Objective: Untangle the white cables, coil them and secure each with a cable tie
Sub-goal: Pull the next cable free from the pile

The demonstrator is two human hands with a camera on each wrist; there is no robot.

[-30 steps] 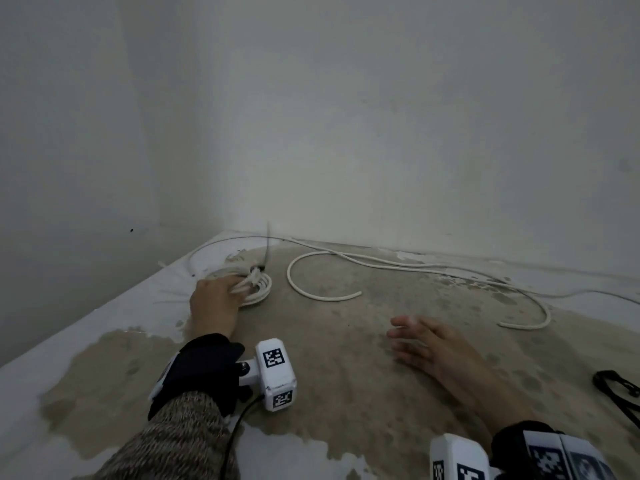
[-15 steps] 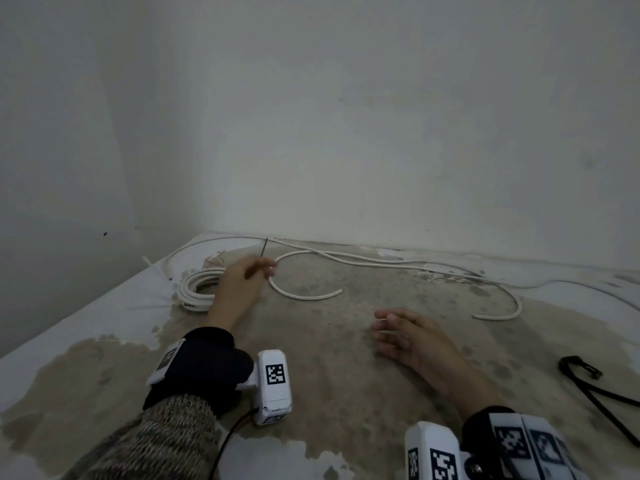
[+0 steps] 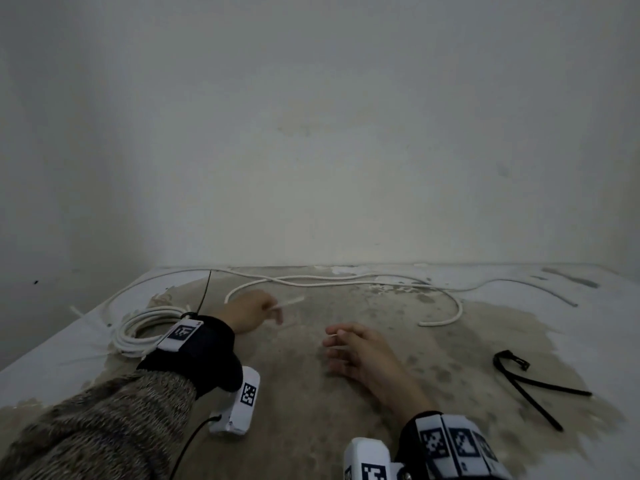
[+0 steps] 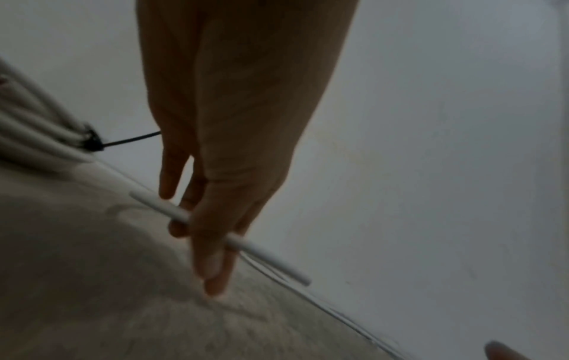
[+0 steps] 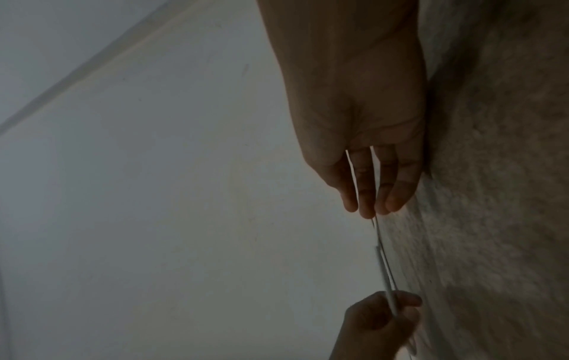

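Left hand (image 3: pixel 254 311) pinched my loose white cable's end (image 4: pixel 215 229); right hand (image 3: pixel 349 348) lay relaxed, holding nothing, beside the tied coil (image 3: pixel 145 329).

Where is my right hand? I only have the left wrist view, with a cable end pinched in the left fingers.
Observer: The right hand lies on the surface just right of the left hand, fingers loose, holding nothing.
Operator: Any spare ties?
Observer: Black ties lie on the surface to the right of the right hand, untouched.
Operator: Where does the cable go?
Observer: The cable runs right along the wall, then curls back; its far end lies free.
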